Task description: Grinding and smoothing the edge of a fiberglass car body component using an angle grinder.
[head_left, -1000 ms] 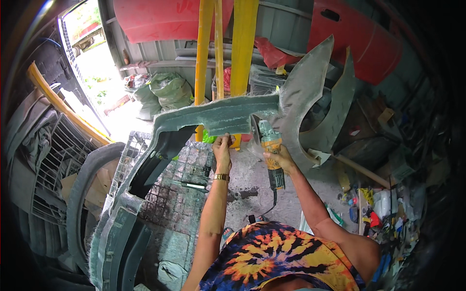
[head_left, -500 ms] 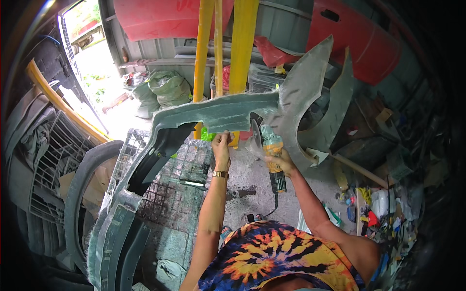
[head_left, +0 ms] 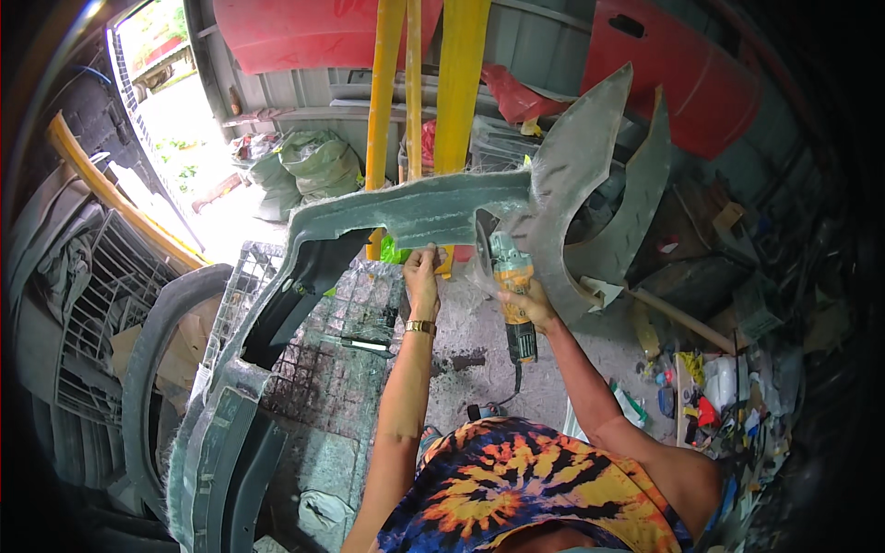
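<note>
A long grey moulded panel [head_left: 355, 217] with frayed, fibrous edges runs across the middle and down the left side. My left hand [head_left: 422, 272] has its fingers closed on the lower edge of this panel's upper section. My right hand [head_left: 530, 302] grips a yellow and black angle grinder [head_left: 512, 272], held upright with its head at the notched right part of the panel's edge. Pale blur, possibly dust, surrounds the disc, so the exact contact is hard to make out. The grinder's cord hangs down toward the floor.
Yellow posts [head_left: 459, 78] stand behind the panel. Curved grey panels [head_left: 581, 147] rise at right, with red doors [head_left: 668, 78] on the wall. Wire grids [head_left: 97, 313] lean at left beside an open doorway [head_left: 175, 138]. Sacks [head_left: 313, 170] sit at back; mixed clutter [head_left: 728, 405] lies at lower right.
My hands, the grinder and the panel have shifted only very slightly. A pale haze beside the grinder's head has become more visible since a second ago.
</note>
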`<state>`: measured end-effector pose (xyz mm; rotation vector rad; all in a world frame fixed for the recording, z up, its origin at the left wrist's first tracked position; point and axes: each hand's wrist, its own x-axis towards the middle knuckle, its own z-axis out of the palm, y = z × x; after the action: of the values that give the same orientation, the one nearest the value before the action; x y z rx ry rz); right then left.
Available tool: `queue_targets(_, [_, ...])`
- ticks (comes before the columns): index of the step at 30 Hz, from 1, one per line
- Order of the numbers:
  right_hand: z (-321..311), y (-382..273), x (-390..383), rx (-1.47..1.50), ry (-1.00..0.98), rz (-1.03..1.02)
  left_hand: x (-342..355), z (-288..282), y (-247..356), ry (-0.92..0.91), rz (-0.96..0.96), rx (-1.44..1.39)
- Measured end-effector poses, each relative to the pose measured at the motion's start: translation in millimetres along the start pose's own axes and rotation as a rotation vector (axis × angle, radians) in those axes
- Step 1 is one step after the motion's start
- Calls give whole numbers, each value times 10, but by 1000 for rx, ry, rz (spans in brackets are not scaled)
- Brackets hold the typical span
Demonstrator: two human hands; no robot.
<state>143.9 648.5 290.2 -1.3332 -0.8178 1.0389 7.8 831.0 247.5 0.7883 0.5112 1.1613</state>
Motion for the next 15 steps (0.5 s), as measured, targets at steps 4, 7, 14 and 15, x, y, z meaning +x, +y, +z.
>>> queue_targets(4, [-7, 60, -13, -49, 29, -27, 6, 11, -15, 1, -3, -12])
queue_targets(7, [0, 92, -80, -59, 36, 2, 14, 5, -16, 2, 4, -24])
queue_targets(14, [-57, 102, -69, -36, 46, -84, 7, 24, -18, 1, 2, -39])
queue_targets(15, [-61, 70, -40, -36, 47, -83, 7, 25, -20, 1, 2, -40])
